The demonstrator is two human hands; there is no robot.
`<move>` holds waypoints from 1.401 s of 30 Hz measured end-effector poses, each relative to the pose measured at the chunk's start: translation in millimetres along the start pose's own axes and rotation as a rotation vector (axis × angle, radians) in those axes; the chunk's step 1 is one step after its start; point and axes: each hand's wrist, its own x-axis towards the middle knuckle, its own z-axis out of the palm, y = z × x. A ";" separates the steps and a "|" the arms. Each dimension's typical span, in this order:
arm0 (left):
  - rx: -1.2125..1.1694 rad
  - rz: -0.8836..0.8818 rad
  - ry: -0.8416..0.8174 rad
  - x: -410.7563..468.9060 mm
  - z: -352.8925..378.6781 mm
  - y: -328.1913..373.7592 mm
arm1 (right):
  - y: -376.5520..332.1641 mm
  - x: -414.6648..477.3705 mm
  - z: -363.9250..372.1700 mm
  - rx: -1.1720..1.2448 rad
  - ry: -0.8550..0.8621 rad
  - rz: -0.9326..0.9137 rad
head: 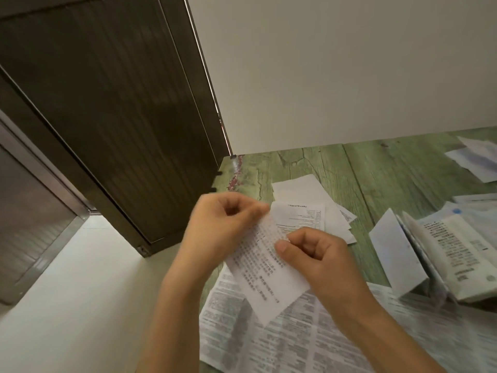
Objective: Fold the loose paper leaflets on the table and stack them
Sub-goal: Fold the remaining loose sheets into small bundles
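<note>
A printed white leaflet [265, 275] is held above the green wooden table [376, 168]. My left hand [223, 224] pinches its top edge and my right hand [314, 251] pinches its right side, both with curled fingers. Beneath it lies a large unfolded printed sheet [309, 343]. A few folded leaflets [304, 208] lie piled just behind my hands. To the right, a bunch of folded leaflets [451, 254] stands partly opened on the table.
More white papers [476, 157] lie at the far right near the wall. A dark sliding door [107, 117] and its frame rise at the table's left edge, with a pale floor [80, 292] below.
</note>
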 end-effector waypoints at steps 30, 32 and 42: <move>-0.178 -0.064 -0.258 -1.5 1.9 0.5 | -5.4 5.3 -4.9 0.186 0.164 -0.004; -0.168 -0.060 -0.259 -1.2 1.0 -0.8 | -4.8 5.0 -5.0 0.215 0.160 0.005; -0.208 -0.144 -0.268 0.3 -0.7 -0.9 | -1.5 6.1 -3.4 0.190 0.139 0.021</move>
